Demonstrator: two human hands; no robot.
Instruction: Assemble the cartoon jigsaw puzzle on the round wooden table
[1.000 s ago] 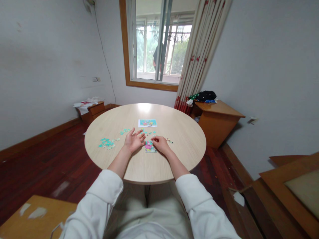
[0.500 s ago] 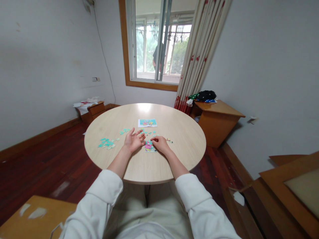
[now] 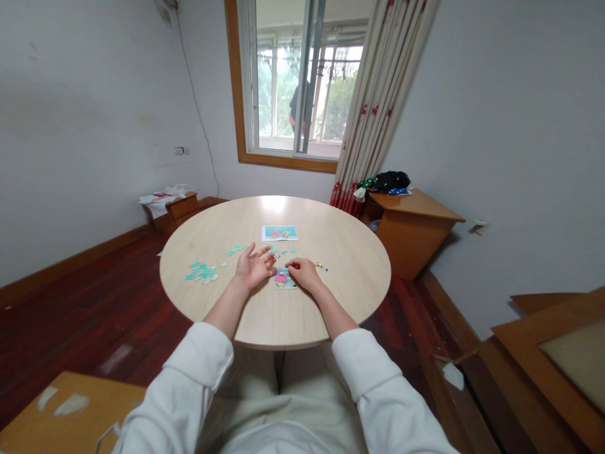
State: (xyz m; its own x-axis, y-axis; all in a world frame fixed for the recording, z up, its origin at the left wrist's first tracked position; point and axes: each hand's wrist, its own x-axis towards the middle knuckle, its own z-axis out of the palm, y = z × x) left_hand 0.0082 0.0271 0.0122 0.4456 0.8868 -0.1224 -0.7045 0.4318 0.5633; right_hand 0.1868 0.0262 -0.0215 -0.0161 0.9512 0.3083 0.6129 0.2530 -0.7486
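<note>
A partly joined jigsaw puzzle (image 3: 282, 279), with pink and teal printing, lies on the round table (image 3: 340, 239) between my hands. At its upper right edge my right hand (image 3: 304, 273) pinches a puzzle piece, mostly hidden by the fingertips. My left hand (image 3: 255, 266) rests just left of the puzzle, palm turned up, fingers spread and holding nothing. Beyond both hands lies a picture sheet (image 3: 280, 233) in teal, pink and yellow. Some loose pieces between the hands and that sheet are partly covered by my fingers.
A pile of teal puzzle pieces (image 3: 202, 272) is on the table's left side; a smaller group (image 3: 236, 250) lies nearer the middle. Several small pieces (image 3: 321, 266) sit right of my right hand. A wooden desk (image 3: 411, 221) bearing cloths stands behind right. A person (image 3: 299, 107) shows through the window.
</note>
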